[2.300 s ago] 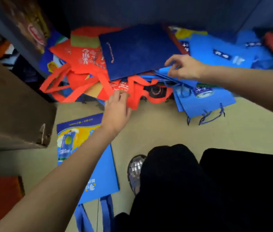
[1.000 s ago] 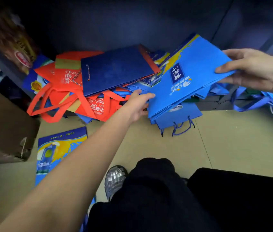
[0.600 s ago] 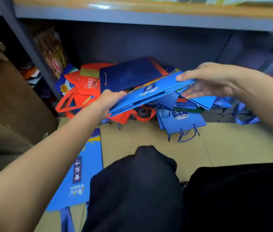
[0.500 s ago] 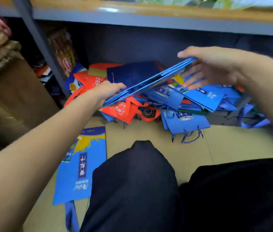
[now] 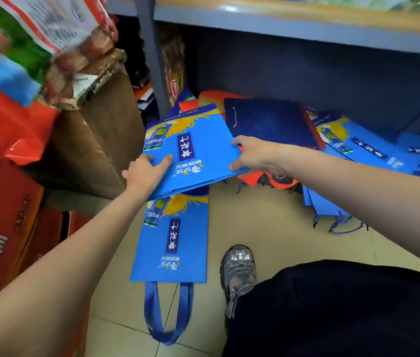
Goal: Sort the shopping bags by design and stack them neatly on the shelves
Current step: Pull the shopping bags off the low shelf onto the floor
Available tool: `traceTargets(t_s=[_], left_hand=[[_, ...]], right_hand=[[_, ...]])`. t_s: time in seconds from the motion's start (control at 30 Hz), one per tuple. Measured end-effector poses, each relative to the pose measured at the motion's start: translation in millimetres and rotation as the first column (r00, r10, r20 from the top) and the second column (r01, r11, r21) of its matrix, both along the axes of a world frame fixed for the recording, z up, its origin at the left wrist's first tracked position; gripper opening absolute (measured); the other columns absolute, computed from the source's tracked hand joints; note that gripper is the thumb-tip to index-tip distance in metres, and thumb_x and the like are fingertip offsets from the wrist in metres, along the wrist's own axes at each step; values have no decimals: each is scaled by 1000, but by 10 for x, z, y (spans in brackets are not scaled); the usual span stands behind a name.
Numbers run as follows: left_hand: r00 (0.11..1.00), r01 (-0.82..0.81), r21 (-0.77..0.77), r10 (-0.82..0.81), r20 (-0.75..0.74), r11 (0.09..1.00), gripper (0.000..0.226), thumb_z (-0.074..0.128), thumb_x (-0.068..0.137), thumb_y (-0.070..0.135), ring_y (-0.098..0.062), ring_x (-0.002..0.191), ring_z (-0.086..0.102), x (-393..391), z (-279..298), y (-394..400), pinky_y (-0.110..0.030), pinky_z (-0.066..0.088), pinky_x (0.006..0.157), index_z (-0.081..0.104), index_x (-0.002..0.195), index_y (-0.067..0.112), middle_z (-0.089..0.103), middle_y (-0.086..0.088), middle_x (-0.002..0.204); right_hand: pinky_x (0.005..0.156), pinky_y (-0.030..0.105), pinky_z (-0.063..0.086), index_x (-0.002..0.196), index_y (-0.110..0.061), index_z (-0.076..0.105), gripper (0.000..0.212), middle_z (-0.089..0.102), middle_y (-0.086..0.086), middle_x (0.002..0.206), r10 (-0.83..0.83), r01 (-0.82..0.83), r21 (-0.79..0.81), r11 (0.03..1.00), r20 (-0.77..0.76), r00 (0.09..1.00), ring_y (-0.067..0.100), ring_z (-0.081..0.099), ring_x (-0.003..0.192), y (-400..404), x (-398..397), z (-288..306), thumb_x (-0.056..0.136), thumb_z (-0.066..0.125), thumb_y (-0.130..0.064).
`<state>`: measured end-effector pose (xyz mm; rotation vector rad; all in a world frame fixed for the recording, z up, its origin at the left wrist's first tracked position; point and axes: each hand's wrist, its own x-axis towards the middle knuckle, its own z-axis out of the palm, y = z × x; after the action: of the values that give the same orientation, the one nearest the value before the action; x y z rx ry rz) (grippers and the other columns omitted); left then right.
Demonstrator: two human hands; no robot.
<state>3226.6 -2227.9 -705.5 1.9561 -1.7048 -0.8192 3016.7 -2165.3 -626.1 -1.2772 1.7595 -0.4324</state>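
Both hands hold a flat bright-blue bag [image 5: 203,148] with a yellow splash and a dark label, a little above the floor. My left hand [image 5: 144,173] grips its near left edge, thumb on top. My right hand [image 5: 255,153] pinches its right edge. Directly below lies a matching blue bag [image 5: 175,243] flat on the tiles, handles toward me. A navy bag [image 5: 268,122] tops the mixed pile under the shelf, with more blue bags [image 5: 368,150] to the right and orange bags [image 5: 270,180] beneath.
A grey shelf board [image 5: 294,27] runs overhead, its upright post [image 5: 152,60] at the left. A brown cardboard box [image 5: 95,140] and red cartons [image 5: 0,222] crowd the left side. My silver shoe [image 5: 237,266] and dark trouser leg [image 5: 332,310] stand on the beige tiles.
The blue bag, lifted edge-on from the pile half a second ago, has swung left and down and now faces up over the bag on the floor. Both hands stayed on it.
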Motion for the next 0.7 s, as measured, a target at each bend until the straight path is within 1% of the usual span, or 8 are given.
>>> traceTargets(t_s=[0.03,0.1,0.2,0.3,0.37,0.47,0.57,0.7], left_hand=[[1000,-16,-11,17,21,1000,58,50,89,55,-33,125,41,54,-116,10,-35,24,104,52,126,9,53,-16,128],[999,-30,-25,31,34,999,56,51,89,53,-34,125,37,148,-327,38,-34,22,102,52,125,11,49,-17,130],[999,-36,-74,38,36,997,49,53,90,46,-33,127,27,213,-537,88,-33,22,103,52,125,11,40,-16,133],[998,-17,-99,24,64,995,44,56,90,41,-30,126,27,351,-771,180,-31,23,103,52,122,11,39,-15,132],[994,-5,-81,14,105,997,45,59,88,40,-32,123,29,502,-976,336,-32,22,102,52,121,11,39,-17,130],[987,-68,-13,69,143,998,62,54,79,55,-36,119,31,695,-1251,637,-36,20,101,51,119,8,41,-22,125],[969,-156,12,150,196,988,83,30,64,70,-37,117,37,812,-1456,834,-35,16,98,53,112,5,48,-22,120],[940,-206,119,162,301,971,77,26,69,64,-36,115,44,876,-1544,1009,-35,17,97,57,110,6,56,-21,115]], right_hand=[[58,12,51,144,-10,26,67,40,7,132,52,-51,15,999,-81,995,22,54,88,-23,40,-133,87,60,-1],[87,28,50,145,-15,26,74,39,8,140,173,-160,70,985,-242,955,29,52,113,-63,105,-431,83,67,-8],[85,33,49,145,-20,26,79,36,14,139,298,-254,175,951,-307,904,31,50,116,-89,231,-858,80,71,-14],[71,28,47,142,-17,28,80,38,14,137,363,-316,230,920,-198,911,28,52,106,-3,383,-1202,77,74,-11],[71,29,47,140,-16,29,78,43,12,133,388,-345,281,896,-116,914,28,56,102,99,472,-1404,76,74,-9],[62,26,50,136,-21,29,75,49,15,125,385,-377,387,841,59,921,26,59,89,234,606,-1659,78,73,-7],[83,37,55,131,-23,31,68,45,19,128,280,-374,504,778,256,925,28,59,97,365,734,-1848,79,69,-1],[94,41,50,136,-18,30,68,42,16,131,173,-373,590,716,367,914,32,59,107,578,812,-1976,82,65,4]])
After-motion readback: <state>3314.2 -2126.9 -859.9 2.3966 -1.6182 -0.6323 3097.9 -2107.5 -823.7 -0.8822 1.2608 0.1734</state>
